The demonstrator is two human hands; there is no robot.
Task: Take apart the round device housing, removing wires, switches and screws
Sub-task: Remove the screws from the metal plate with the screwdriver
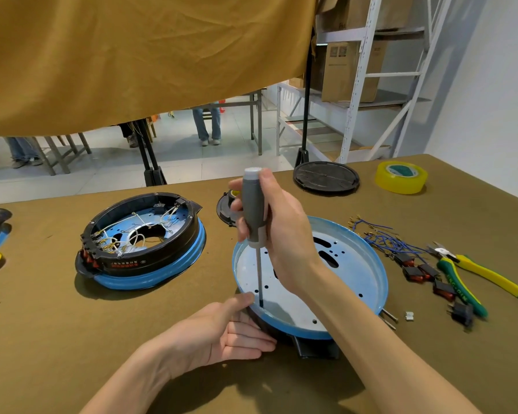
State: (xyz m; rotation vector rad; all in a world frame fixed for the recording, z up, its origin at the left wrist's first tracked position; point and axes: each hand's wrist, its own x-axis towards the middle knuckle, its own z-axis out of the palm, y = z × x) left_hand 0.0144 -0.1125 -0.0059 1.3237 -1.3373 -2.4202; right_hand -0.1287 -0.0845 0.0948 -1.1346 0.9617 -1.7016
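Observation:
A round housing (pixel 356 282) with a blue rim and a pale perforated plate lies in front of me on the table. My right hand (pixel 278 231) grips the grey handle of a screwdriver (pixel 253 213) held upright, its tip standing in a hole near the plate's front-left rim. My left hand (pixel 231 333) holds the housing's left edge, thumb on the rim beside the shaft. A bundle of blue wires (pixel 383 237) and several black and red switches (pixel 422 273) lie to the right. Two screws (pixel 390 317) rest by the rim.
A second housing (pixel 141 243) with black ring and white wiring sits at left. Green and yellow pliers (pixel 473 273) lie far right, a yellow tape roll (pixel 401 177) and a black disc (pixel 326 177) at the back. Another black part (pixel 225 209) lies behind my right hand.

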